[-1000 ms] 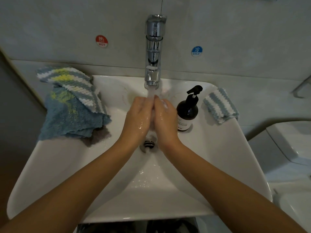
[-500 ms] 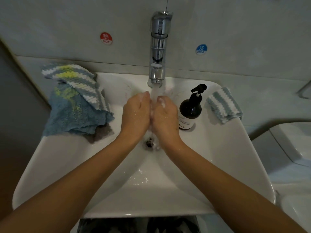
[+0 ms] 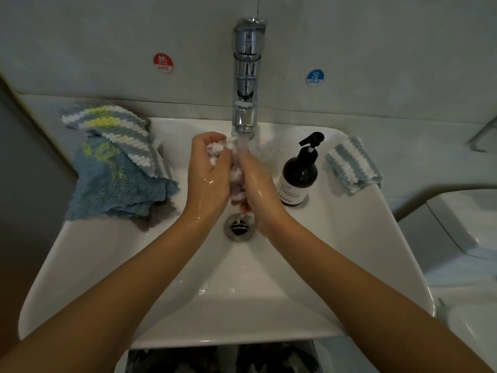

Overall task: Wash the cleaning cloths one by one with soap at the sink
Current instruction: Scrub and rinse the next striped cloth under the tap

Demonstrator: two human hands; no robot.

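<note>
Pinkish-white, sodden cloth (image 3: 236, 170) is bunched between my two hands, directly under the running stream from the chrome tap (image 3: 246, 76). My left hand (image 3: 208, 176) curls its fingers (image 3: 212, 138) round the upper wad of it, and my right hand (image 3: 255, 181) presses in from the other side; its fingers are tucked behind the bundle, so I cannot tell how tightly they close, though the cloth is plainly clamped between palm and palm. Soaked like this, I judge it heavy for its size, limp and slick with suds, likely to slide out downward if I only pinch an edge; a full fistful of the bulk is the safer hold, squeezing and rubbing fold against fold. Just below my wrists sits the drain (image 3: 239, 227), open, in the white sink (image 3: 349, 265). Close to the right of my right hand stands the dark soap bottle (image 3: 298, 179) with its pump, and beyond it on the rim lies a folded grey-and-white striped cloth (image 3: 352, 164). Well off to the left of my left hand a heap waits on the rim: a striped cloth with yellow (image 3: 113, 130) atop a blue cloth (image 3: 118, 189), with something grey under them.
</note>
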